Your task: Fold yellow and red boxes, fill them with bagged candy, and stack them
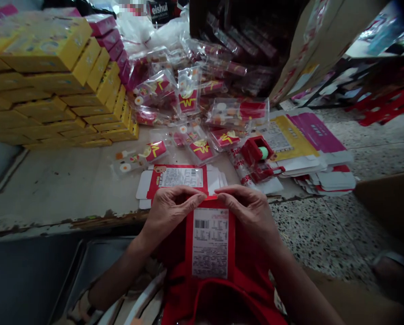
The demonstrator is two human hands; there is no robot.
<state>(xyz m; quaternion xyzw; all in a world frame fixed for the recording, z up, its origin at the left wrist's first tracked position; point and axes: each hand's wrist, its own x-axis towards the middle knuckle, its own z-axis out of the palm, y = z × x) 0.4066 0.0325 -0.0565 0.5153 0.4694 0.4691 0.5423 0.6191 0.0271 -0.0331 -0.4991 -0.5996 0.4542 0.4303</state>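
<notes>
A red box [210, 241] with a white printed label hangs upright in front of me, close to my red clothing. My left hand [174, 207] pinches the left part of its top edge between thumb and fingers. On the right part of that edge, my right hand [245, 210] pinches in the same way. The two sets of fingertips almost meet. Just beyond, on the table edge, lies a flattened red carton [179, 177] with a white label, partly covered by my left hand. Whether anything is inside the box cannot be seen.
Yellow boxes [53, 90] are stacked at left. Clear bags with red fries-style packs [202, 146] spread over the table [53, 185]. A red tape dispenser [256, 151] sits beside flat cartons [310, 135]. A large cardboard box [320, 40] stands behind at right.
</notes>
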